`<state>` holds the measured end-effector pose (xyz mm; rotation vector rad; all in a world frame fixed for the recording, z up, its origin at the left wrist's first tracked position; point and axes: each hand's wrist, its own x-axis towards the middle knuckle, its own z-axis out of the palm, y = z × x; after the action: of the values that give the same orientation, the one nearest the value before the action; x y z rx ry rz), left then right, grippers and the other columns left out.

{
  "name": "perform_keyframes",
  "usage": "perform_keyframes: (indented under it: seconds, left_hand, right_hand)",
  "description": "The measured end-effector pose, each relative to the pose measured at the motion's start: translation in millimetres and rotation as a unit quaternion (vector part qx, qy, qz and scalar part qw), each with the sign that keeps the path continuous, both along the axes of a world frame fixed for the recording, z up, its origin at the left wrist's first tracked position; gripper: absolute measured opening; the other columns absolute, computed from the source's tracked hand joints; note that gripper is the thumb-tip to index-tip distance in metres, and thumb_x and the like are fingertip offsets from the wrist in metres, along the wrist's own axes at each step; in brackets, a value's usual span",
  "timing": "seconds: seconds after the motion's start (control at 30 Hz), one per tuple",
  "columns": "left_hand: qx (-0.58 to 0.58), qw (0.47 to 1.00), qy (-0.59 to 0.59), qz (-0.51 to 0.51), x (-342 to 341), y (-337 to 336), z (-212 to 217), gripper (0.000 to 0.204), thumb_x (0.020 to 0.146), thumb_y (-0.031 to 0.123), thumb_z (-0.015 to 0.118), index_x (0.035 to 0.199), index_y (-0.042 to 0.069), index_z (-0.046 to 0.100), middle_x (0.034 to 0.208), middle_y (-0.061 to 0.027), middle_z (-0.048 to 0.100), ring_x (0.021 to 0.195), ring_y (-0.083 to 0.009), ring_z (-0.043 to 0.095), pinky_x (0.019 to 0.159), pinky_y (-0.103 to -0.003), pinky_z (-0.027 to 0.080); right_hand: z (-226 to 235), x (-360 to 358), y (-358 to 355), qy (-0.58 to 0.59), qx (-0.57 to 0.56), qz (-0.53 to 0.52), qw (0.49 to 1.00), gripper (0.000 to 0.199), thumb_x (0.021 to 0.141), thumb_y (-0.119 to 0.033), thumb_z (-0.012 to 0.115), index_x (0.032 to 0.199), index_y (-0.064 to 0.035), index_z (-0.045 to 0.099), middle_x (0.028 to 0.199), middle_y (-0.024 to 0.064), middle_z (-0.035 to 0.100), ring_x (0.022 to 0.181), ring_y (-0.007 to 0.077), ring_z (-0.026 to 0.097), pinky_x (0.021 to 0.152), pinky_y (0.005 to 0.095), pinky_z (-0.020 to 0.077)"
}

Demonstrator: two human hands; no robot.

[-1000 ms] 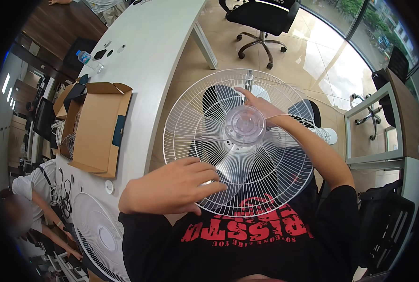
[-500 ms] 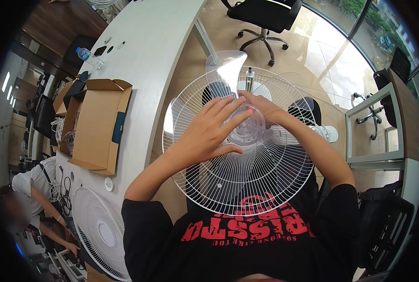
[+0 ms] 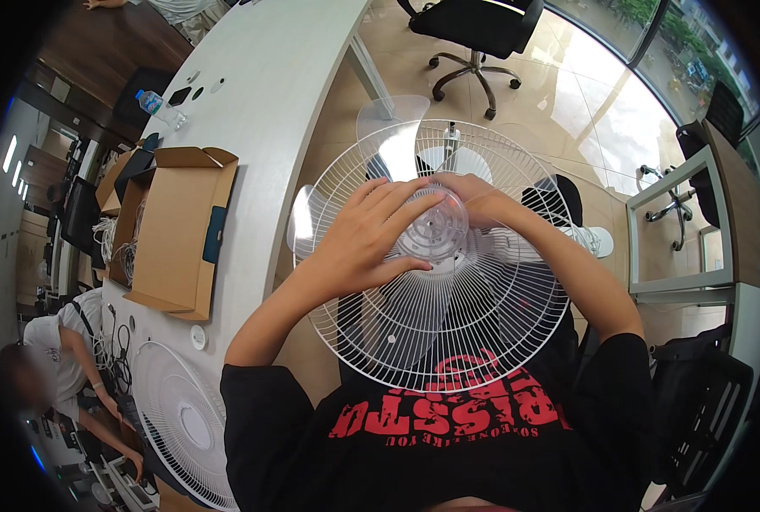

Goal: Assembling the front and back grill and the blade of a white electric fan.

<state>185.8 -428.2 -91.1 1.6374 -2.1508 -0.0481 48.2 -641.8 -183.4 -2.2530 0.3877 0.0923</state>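
Here, fan guard (image 3: 461,320) above tiled floor (image 3: 559,111), beside white table (image 3: 269,102) bearing box (image 3: 182,230).

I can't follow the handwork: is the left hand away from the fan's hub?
No, the left hand curves around the clear hub.

Left hand (image 3: 354,235), thumb (image 3: 406,267) spread wide, close beside the right hand (image 3: 474,198); both forearms (image 3: 288,309) angled inward.

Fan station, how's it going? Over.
Left hand around clear fan hub. Right hand beside it, partly hidden. Two blades jut past white wire guard.
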Motion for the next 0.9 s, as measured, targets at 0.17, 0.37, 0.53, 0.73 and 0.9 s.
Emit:
perform_keyframes:
  seconds: [0.17,0.37,0.53,0.73,0.9]
  left_hand:
    - [0.01,1.0,0.007,0.004,1,-2,-7,0.087,0.076,0.044,0.083,0.149,0.011,0.048,0.151,-0.017,0.05,0.134,-0.0365,0.051,0.116,-0.052,0.035]
    - [0.015,0.999,0.037,0.011,1,-8,-7,0.086,0.075,0.044,0.084,0.147,0.01,0.05,0.148,-0.0174,0.052,0.132,-0.0372,0.052,0.112,-0.05,0.038]
    - [0.033,0.997,0.048,0.043,-3,-9,-8,0.084,0.075,0.044,0.085,0.143,0.009,0.053,0.147,-0.0177,0.053,0.131,-0.0389,0.053,0.111,-0.048,0.04]
    - [0.057,0.995,0.076,0.038,-6,-3,-6,0.075,0.072,0.038,0.089,0.135,0.01,0.059,0.147,-0.0186,0.053,0.133,-0.0401,0.053,0.111,-0.047,0.042]
    - [0.085,0.989,0.1,0.069,-5,-2,-7,0.064,0.074,0.036,0.089,0.126,0.009,0.064,0.147,-0.0213,0.051,0.134,-0.0417,0.052,0.11,-0.049,0.044]
  right_hand:
    - [-4,2,-2,0.007,0.015,0.015,1.0,0.055,0.089,-0.038,0.072,0.136,-0.012,0.06,0.116,0.0195,0.071,0.105,0.0342,0.069,0.091,0.0408,0.0537]
    - [8,-7,-19,-0.013,0.025,0.032,0.999,0.051,0.086,-0.033,0.072,0.13,-0.0092,0.065,0.118,0.0179,0.07,0.108,0.0327,0.067,0.094,0.0395,0.0521]
    - [35,-29,-26,-0.038,0.079,-0.016,0.996,0.054,0.081,-0.028,0.071,0.131,-0.0108,0.064,0.128,0.0157,0.065,0.12,0.0287,0.061,0.103,0.0399,0.047]
    - [0,-23,-39,-0.037,0.134,0.164,0.977,0.048,0.09,-0.024,0.067,0.135,-0.0078,0.058,0.122,0.0134,0.063,0.112,0.025,0.06,0.097,0.0376,0.0487]
    - [30,-32,-30,0.084,0.081,0.252,0.961,0.052,0.087,-0.024,0.077,0.13,-0.0007,0.061,0.111,0.0095,0.073,0.101,0.0206,0.068,0.088,0.0344,0.0527]
